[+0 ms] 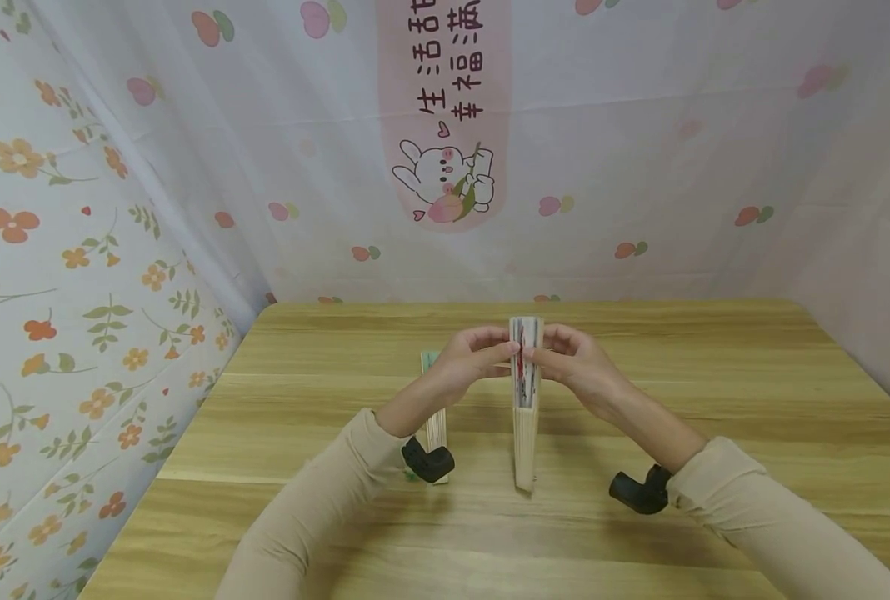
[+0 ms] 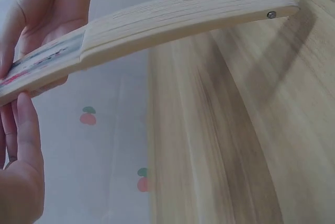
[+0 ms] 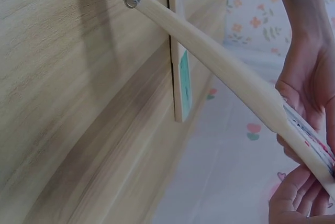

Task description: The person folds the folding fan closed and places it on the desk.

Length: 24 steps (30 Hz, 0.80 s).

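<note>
A folded hand fan (image 1: 525,433) with pale wooden ribs is held up over the table, its riveted end pointing down toward me. Grey and red markings show on its folded leaf. My left hand (image 1: 463,362) pinches the leaf end from the left, thumb on the near face. From the right, my right hand (image 1: 583,371) pinches the same end, the two thumbs close together. A metal rivet (image 3: 132,0) shows at the fan's narrow end. Behind my left wrist lies a second folded fan (image 1: 436,429) with a green leaf, partly hidden by that arm.
The wooden table (image 1: 302,400) reaches back to a white printed curtain (image 1: 602,150). On the left hangs a flowered cloth (image 1: 77,317). Black wrist-worn pieces (image 1: 427,461) sit by both cuffs, and a bit of green shows beside the lying fan.
</note>
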Each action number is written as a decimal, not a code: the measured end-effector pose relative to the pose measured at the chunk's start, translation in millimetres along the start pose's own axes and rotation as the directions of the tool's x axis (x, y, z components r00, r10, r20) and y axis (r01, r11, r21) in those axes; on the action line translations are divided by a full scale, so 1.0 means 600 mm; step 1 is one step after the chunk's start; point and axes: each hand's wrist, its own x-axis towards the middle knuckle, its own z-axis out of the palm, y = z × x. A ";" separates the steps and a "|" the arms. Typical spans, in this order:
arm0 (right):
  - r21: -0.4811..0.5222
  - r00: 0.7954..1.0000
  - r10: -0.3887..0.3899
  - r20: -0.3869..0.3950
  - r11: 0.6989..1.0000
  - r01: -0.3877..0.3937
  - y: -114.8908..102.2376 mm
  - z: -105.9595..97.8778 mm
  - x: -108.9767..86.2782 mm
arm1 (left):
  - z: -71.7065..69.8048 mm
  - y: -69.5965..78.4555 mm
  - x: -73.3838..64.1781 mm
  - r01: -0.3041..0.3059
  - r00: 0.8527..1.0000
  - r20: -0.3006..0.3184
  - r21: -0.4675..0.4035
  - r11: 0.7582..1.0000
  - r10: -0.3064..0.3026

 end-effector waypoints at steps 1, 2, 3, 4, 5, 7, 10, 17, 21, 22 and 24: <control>0.008 1.000 0.006 -0.001 1.000 -0.006 0.000 -0.001 0.001 | -0.001 -0.001 0.001 0.009 1.000 0.000 -0.017 1.000 -0.009; 0.015 1.000 0.012 -0.001 1.000 -0.012 0.001 -0.002 0.001 | -0.002 -0.001 0.002 0.018 1.000 0.001 -0.031 0.999 -0.018; 0.022 1.000 0.018 -0.001 1.000 -0.018 0.001 -0.003 0.001 | -0.003 -0.002 0.003 0.028 1.000 0.001 -0.046 0.999 -0.028; 0.027 1.000 0.022 0.000 0.999 -0.022 0.001 -0.004 0.001 | -0.004 -0.003 0.004 0.037 0.999 -0.001 -0.058 0.998 -0.037; 0.033 1.000 0.027 -0.001 0.999 -0.027 0.002 -0.005 0.002 | -0.004 -0.004 0.005 0.046 0.999 0.000 -0.070 0.996 -0.046; 0.044 0.999 0.036 -0.002 0.998 -0.036 0.004 -0.006 0.003 | -0.005 -0.006 0.007 0.066 0.998 -0.001 -0.093 0.994 -0.067; 0.050 0.999 0.047 0.000 0.998 -0.046 0.007 -0.008 0.004 | -0.007 -0.012 0.011 0.092 0.996 0.004 -0.119 0.989 -0.092; 0.030 0.999 0.052 0.012 0.998 -0.053 0.019 -0.016 0.012 | -0.006 -0.027 0.028 0.129 0.992 0.014 -0.156 0.979 -0.128; 0.018 0.998 0.067 0.016 0.998 -0.068 0.026 -0.022 0.019 | -0.005 -0.036 0.038 0.142 0.990 -0.001 -0.158 0.977 -0.144; 0.017 0.997 0.075 0.013 0.997 -0.075 0.028 -0.024 0.021 | -0.005 -0.039 0.040 0.145 0.989 -0.007 -0.158 0.977 -0.148; 0.016 0.996 0.087 0.007 0.996 -0.087 0.033 -0.026 0.026 | -0.005 -0.045 0.046 0.150 0.988 -0.019 -0.153 0.977 -0.155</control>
